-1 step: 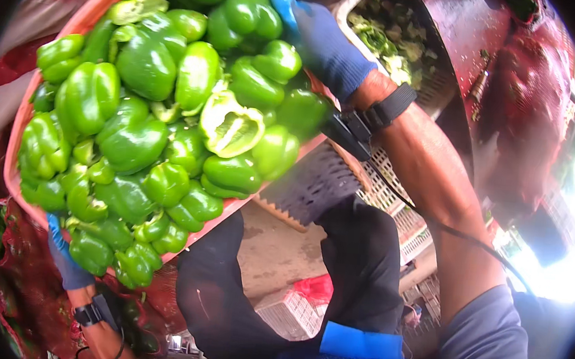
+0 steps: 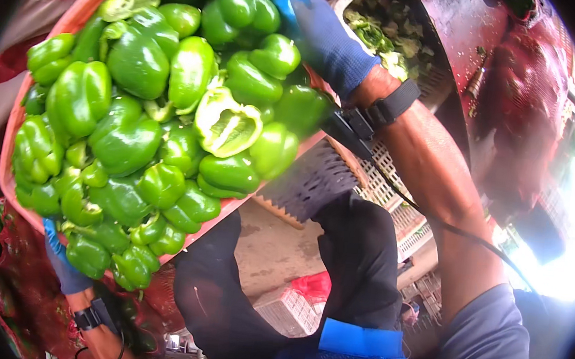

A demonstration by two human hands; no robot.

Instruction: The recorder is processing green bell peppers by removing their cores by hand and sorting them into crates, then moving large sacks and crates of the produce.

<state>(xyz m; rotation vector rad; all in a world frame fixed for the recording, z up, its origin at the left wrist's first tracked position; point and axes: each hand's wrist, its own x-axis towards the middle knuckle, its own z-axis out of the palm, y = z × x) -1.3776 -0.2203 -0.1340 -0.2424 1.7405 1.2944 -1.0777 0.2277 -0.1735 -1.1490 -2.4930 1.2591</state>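
Note:
A wide orange-pink plastic crate, heaped with green bell peppers, is tilted at the upper left. Among the peppers lies a cut pepper half with its pale inside showing. My right hand, in a blue glove, grips the crate's rim on its far right side; the heap partly hides the fingers. Down at the near left corner, my left hand, gloved in blue too, holds the crate's edge from below, its fingers mostly hidden behind the wall.
Beyond my right hand stands a container with leafy scraps. A red mesh sack is at the far right, and more red netting lies at the lower left. A pale perforated crate sits on the floor between my legs.
The crate of peppers has shifted slightly to the left, both hands moving with it. Their grip on it looks the same.

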